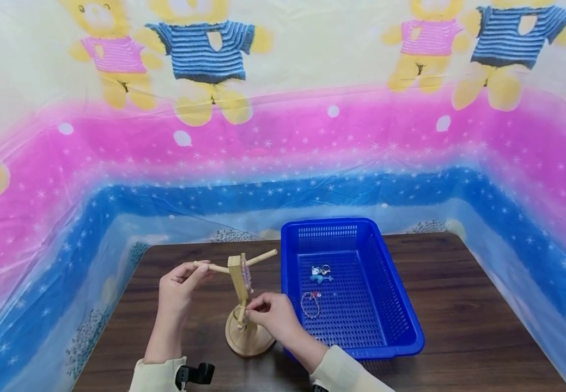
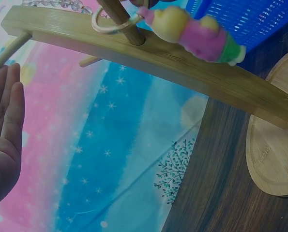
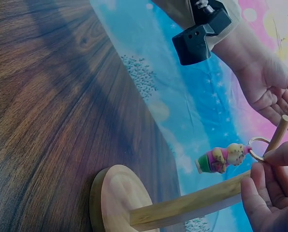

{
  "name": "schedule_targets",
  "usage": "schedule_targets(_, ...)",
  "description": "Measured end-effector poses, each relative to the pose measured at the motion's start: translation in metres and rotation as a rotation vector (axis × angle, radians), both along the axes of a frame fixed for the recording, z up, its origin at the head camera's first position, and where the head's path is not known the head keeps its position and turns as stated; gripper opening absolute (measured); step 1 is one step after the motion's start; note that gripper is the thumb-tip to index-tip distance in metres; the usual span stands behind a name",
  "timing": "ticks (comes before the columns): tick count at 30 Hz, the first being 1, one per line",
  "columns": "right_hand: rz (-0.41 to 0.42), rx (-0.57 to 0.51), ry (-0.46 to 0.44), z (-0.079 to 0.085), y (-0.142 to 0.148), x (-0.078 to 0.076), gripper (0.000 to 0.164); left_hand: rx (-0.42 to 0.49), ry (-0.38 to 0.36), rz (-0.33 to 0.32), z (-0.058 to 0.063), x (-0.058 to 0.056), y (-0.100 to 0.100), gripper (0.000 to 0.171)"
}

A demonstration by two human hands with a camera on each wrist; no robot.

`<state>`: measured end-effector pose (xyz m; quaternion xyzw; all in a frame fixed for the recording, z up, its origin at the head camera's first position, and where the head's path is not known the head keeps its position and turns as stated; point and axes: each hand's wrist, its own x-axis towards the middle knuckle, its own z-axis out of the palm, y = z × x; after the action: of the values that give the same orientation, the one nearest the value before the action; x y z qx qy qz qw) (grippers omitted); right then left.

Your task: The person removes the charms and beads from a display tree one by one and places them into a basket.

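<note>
A wooden peg stand [image 1: 235, 275] rises from a round base. My left hand [image 1: 174, 291] pinches the tip of its upper left peg [image 1: 220, 269] between thumb and fingers. My right hand [image 1: 275, 317] is at a lower, front-facing peg [image 3: 280, 129], pinching the metal ring [image 3: 256, 140] of a keychain between thumb and forefinger. That ring is around the peg. From it hangs the keychain's small figure [image 3: 222, 158], pink and yellow with a green end. A beaded bracelet [image 1: 246, 275] hangs from another upper peg.
Right of the stand sits a blue plastic basket [image 1: 402, 305]. Inside lie a blue figure keychain [image 1: 319, 277] and a beaded bracelet [image 1: 310, 306]. The dark wooden table [image 1: 451, 305] meets a patterned cloth at its back and sides.
</note>
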<state>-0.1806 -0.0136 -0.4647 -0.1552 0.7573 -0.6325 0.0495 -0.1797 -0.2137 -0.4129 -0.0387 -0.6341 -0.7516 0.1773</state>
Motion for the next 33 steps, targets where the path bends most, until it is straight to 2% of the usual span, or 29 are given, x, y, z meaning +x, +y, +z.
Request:
schedule_targets(12, 0.028, 0.034, 0.005, 0.008, 0.004, 0.007, 0.008, 0.019, 0.004, 0.011, 0.0, -0.002, 0.001, 0.036)
schedule_targets(19, 0.038, 0.052, -0.006, 0.01, 0.006, 0.01, 0.008, 0.037, 0.023, -0.012, 0.001, -0.002, 0.001, 0.035)
schedule_targets(25, 0.05, 0.062, 0.013, 0.011, 0.007, 0.013, 0.007, 0.014, -0.007, 0.018, 0.001, -0.002, 0.002, 0.038)
schedule_targets(33, 0.053, 0.057, 0.01, 0.012, 0.008, 0.015, 0.007, 0.006, -0.009, 0.022, 0.001, -0.002, 0.002, 0.036)
